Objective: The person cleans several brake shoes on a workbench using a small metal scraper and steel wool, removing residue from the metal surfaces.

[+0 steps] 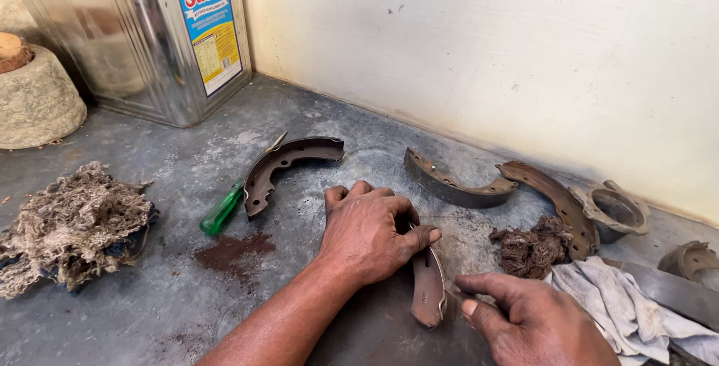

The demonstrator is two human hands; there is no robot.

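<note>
Left hand [368, 233]: I press it palm-down on the upper part of the brake shoe [428, 285], fingers curled over its edge, thumb against the rim. It is clamping the shoe to the desk [150, 313], not lifting it.
Right hand [524, 319]: closed in a pinch, index finger stretched toward the lower end of the shoe. Whether I hold a small tool or only the shoe's edge, I cannot tell.
Brake shoe: it lies on the grey desk between my two hands, curved, rusty brown, lining edge facing my right hand.
Step in hand: I judge this to be work on the lower edge of the shoe. To do it well, I keep the left palm's weight directly above the worked end so the curve cannot rock, and I move the right hand in short strokes away from the left thumb.
Risk: the thumb sits just beside the working edge; a slip would reach it.
Near the hands: a wad of brown waste fibre [532, 250] and a white rag [622, 306] to the right.
Farther out: a second shoe [288, 164] with a green-handled screwdriver [225, 207] touching it; two more shoes [457, 182] [558, 201] by the wall; a round metal hub part [616, 211].
Far left: a heap of grey cotton waste [71, 224], a metal tin [150, 36], a dark stain [232, 250] on the desk.
</note>
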